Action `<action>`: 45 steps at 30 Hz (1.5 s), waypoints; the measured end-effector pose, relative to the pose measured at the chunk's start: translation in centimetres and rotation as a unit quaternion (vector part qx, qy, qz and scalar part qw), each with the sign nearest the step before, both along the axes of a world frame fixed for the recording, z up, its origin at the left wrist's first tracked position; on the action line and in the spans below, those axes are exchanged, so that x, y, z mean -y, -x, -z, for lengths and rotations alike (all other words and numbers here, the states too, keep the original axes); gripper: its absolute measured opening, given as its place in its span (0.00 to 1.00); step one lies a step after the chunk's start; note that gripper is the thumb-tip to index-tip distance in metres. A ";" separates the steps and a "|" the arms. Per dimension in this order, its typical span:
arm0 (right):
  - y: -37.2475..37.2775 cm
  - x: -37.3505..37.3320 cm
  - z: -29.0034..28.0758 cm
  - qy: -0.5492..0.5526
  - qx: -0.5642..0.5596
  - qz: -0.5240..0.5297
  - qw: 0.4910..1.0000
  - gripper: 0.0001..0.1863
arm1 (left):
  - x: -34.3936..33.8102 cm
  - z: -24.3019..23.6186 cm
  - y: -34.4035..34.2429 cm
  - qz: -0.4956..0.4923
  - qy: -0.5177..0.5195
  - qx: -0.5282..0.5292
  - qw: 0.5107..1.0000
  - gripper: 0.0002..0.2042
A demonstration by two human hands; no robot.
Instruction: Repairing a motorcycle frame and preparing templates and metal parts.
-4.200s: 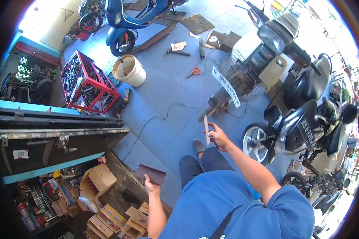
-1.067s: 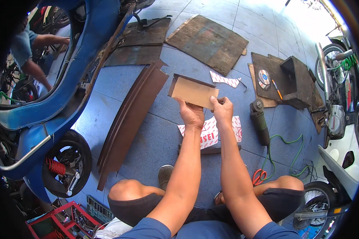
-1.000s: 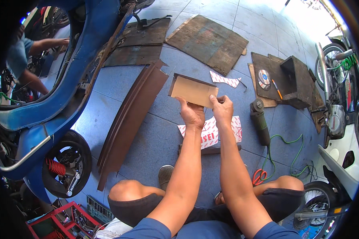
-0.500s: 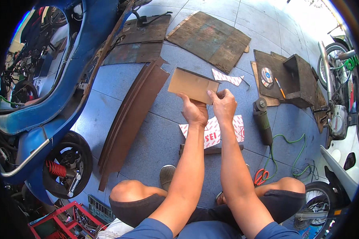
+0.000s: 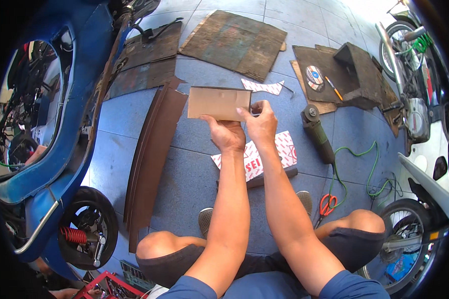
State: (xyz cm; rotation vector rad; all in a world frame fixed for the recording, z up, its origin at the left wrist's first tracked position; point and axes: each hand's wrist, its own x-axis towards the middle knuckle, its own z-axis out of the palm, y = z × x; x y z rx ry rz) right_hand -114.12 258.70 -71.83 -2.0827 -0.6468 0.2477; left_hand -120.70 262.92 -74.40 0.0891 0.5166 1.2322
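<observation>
My left hand (image 5: 227, 134) supports a tan cardboard rectangle with a dark edge (image 5: 213, 103) from underneath. My right hand (image 5: 258, 119) grips the rectangle at its right end, thumb on the face and fingers round the edge. Just beyond them lies a red-and-white patterned offcut (image 5: 262, 85) beside a thin metal tool (image 5: 287, 88). A larger patterned sheet (image 5: 279, 149) lies beneath my forearms on a dark bar (image 5: 289, 175). To the left is a long brown metal piece (image 5: 152, 149). An angle grinder (image 5: 318, 134) with green cable and red-handled scissors (image 5: 328, 207) lie to the right.
A blue scooter (image 5: 70, 139) borders the left, with part of another person (image 5: 32, 157) behind it and a red rack (image 5: 92, 289) below. Worn boards (image 5: 234, 42), a dark box (image 5: 356, 74), a disc (image 5: 315, 77) and orange pencil (image 5: 334, 88) lie ahead. Motorcycles (image 5: 416, 124) border the right.
From standing with separate pieces in each hand, I am now squatting with both hands on one. In the last second the rectangle has levelled out and my right fingers have shifted over its end.
</observation>
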 end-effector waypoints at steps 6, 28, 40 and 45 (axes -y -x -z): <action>-2.1 1.1 0.6 -0.022 -0.173 -0.007 0.985 0.20 | 0.8 -1.0 -0.2 -0.004 -0.006 0.023 1.000 0.33; -5.6 10.9 7.5 0.378 -0.123 0.060 0.916 0.47 | 0.6 3.6 3.7 -0.074 0.062 -0.040 0.995 0.33; -2.1 7.9 7.0 0.347 -0.154 -0.138 0.915 0.41 | -1.5 3.2 5.9 -0.074 0.045 -0.091 0.992 0.37; 0.0 8.3 8.8 0.361 -0.103 -0.116 0.920 0.34 | -2.2 2.4 6.3 -0.059 0.021 -0.100 0.993 0.33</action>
